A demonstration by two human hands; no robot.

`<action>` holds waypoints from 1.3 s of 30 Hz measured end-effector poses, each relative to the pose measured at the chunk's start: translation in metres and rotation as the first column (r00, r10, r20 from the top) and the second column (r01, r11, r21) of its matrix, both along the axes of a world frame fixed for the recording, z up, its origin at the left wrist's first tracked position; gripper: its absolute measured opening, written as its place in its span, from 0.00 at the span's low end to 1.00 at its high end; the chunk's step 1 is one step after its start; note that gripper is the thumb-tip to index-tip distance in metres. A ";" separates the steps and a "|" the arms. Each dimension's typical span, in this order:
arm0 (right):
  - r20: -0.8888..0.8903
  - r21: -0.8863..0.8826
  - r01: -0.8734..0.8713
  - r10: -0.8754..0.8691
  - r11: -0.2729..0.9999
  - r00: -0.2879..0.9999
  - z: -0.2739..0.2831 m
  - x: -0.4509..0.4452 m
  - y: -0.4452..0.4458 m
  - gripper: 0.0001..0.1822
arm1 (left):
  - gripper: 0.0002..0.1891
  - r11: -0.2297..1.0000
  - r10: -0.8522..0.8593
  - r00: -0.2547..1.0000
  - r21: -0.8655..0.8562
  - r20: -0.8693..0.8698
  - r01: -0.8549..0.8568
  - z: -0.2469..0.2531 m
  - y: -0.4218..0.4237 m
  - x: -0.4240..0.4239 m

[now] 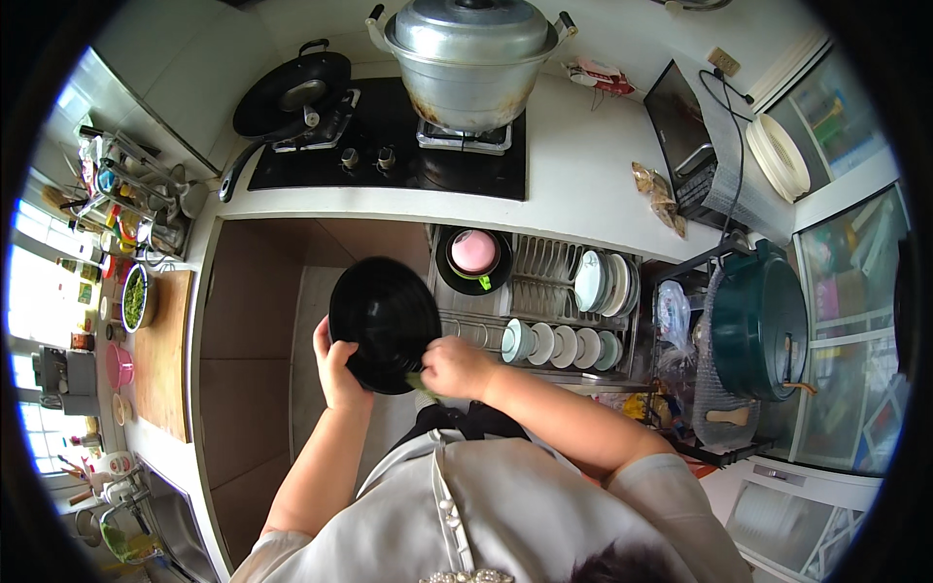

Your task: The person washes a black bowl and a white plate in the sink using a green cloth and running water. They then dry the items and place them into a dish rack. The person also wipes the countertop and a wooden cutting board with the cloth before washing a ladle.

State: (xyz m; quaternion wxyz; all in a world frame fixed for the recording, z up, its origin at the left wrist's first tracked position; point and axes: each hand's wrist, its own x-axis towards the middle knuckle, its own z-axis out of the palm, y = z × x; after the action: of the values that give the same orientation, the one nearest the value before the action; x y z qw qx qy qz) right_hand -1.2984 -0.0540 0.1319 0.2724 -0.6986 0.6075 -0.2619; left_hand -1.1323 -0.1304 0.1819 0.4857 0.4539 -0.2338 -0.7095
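Note:
A deep black bowl [384, 324] is tilted so that its inside faces the camera. My left hand [344, 370] grips its lower left rim, the thumb lying over the edge. At the lower right rim, my right hand [457, 369] is closed on a greenish cloth [423, 382], mostly hidden by the fingers. Just beyond the right hand is an open pull-out wire dish rack [543, 304]. It holds a black bowl [444, 271] with a pink bowl [473, 251] nested in it, a row of upright plates [592, 281] and several small bowls [518, 341].
A gas hob [452, 173] bears a large aluminium pot [466, 80] and a black wok [291, 91]. Left, a wooden cutting board [164, 357] lies beside a bowl of chopped greens [135, 297]. A dark green pot [758, 328] stands on the right rack.

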 end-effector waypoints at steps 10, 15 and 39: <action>0.125 0.603 0.726 -0.938 0.331 0.323 -0.226 -0.140 -0.044 0.07 | 0.28 0.849 0.045 0.999 0.526 0.018 -0.048 -0.097 -0.004 0.030; 0.105 0.732 0.630 -0.957 0.259 0.270 -0.345 -0.187 -0.090 0.17 | 0.28 0.819 0.040 0.999 0.573 -0.007 -0.029 -0.131 0.011 0.009; 0.337 0.753 0.481 -0.891 0.449 0.305 -0.196 -0.275 0.100 0.06 | 0.30 0.833 -0.260 0.965 0.502 -0.021 0.235 -0.245 -0.057 -0.162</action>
State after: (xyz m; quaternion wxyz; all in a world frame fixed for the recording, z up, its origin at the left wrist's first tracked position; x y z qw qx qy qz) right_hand -1.5730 0.0461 -0.0639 0.5088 -0.0853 0.7442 -0.4242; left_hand -1.2946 -0.1877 -0.0627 0.2499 0.5468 -0.1105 -0.7914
